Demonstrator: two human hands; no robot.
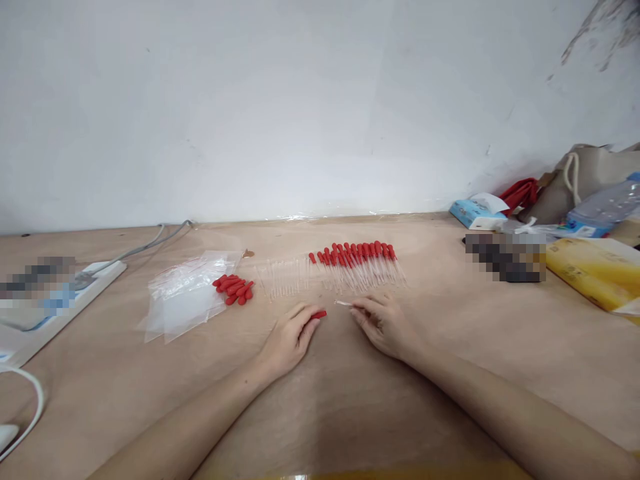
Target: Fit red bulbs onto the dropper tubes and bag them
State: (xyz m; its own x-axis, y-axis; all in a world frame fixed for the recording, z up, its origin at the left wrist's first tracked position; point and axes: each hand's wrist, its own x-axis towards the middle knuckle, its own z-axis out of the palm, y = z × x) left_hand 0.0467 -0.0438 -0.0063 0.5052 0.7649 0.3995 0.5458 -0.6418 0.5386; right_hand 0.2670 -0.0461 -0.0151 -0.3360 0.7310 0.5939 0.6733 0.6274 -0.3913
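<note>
Between the fingers of my left hand (293, 331) is a red rubber bulb (319, 314), its end pointing right. My right hand (383, 325) pinches a thin clear dropper tube (343, 303), whose tip points left toward the bulb; a small gap separates the two. Just beyond my hands lies a row of droppers with red bulbs (357, 257), bulbs facing the wall. Left of that row, bare clear tubes (285, 279) lie side by side. A small heap of loose red bulbs (235, 289) rests farther left, at the edge of some plastic bags.
Clear zip bags (187, 300) lie flat on the left. A white power strip (107, 272) with a grey cable stands at the far left. Toward the right are a blue tissue pack (477, 213), a yellow pack (587, 270) and a plastic bottle (607, 205). A wall rises behind the table.
</note>
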